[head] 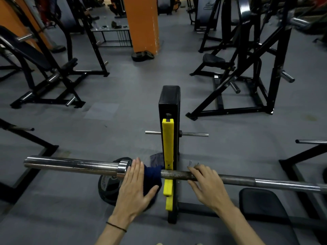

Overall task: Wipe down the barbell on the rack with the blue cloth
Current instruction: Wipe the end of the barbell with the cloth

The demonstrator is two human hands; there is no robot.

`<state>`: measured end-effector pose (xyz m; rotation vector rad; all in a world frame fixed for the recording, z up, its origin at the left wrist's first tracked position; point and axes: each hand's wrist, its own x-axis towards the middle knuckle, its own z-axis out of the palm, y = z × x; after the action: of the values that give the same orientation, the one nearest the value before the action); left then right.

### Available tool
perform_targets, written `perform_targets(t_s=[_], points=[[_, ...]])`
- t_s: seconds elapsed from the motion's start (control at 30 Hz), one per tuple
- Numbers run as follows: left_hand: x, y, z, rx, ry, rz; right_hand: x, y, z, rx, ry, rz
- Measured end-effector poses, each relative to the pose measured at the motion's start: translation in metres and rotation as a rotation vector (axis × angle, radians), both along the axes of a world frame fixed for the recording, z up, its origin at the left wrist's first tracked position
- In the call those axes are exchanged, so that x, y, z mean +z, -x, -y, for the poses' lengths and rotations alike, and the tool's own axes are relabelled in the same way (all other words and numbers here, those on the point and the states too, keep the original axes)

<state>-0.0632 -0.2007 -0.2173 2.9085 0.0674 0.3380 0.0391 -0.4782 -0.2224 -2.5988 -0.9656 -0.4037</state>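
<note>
The barbell [235, 180] lies across the lower part of the view, resting in the yellow-padded hook of a black rack upright [168, 138]. Its shiny chrome sleeve [70, 165] sticks out to the left. A dark blue cloth [152, 175] is draped over the bar between the sleeve collar and the yellow hook. My left hand [134, 184] lies flat on the cloth with fingers straight, pressing it against the bar. My right hand [207, 181] rests on the knurled shaft just right of the upright, fingers curled over it.
A black weight plate [108, 186] leans on the floor below the sleeve. A black bench pad [261, 202] sits under the bar at right. Peg rods [194, 134] stick out of the upright. Black machines [244, 71] and an orange pillar [141, 23] stand farther back.
</note>
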Motion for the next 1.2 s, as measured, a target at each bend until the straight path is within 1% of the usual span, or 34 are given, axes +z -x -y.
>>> perform_targets(t_s=[0.2,0.37,0.43,0.63,0.7,0.8,1.0,1.2], points=[[0.017,-0.001,-0.014,-0.018,-0.017,0.111,0.008,0.031,-0.046,0.137,-0.113,0.056],[0.015,-0.003,-0.050,-0.036,-0.027,0.100,0.010,0.052,-0.096,0.110,-0.122,0.083],[0.015,-0.006,-0.069,-0.054,-0.048,0.084,0.011,0.059,-0.119,0.054,-0.079,0.073],[0.006,-0.008,-0.117,-0.088,-0.094,0.034,0.009,0.073,-0.185,-0.169,0.184,-0.032],[-0.001,-0.005,-0.128,-0.106,-0.100,0.018,0.003,0.079,-0.201,-0.228,0.224,-0.070],[-0.003,-0.005,-0.134,-0.129,-0.079,0.029,0.000,0.085,-0.210,-0.300,0.218,-0.098],[-0.004,-0.007,-0.134,-0.150,-0.046,0.056,-0.009,0.095,-0.206,-0.311,0.215,-0.017],[-0.007,-0.007,-0.136,-0.169,-0.047,0.047,-0.007,0.072,-0.209,-0.291,0.273,0.019]])
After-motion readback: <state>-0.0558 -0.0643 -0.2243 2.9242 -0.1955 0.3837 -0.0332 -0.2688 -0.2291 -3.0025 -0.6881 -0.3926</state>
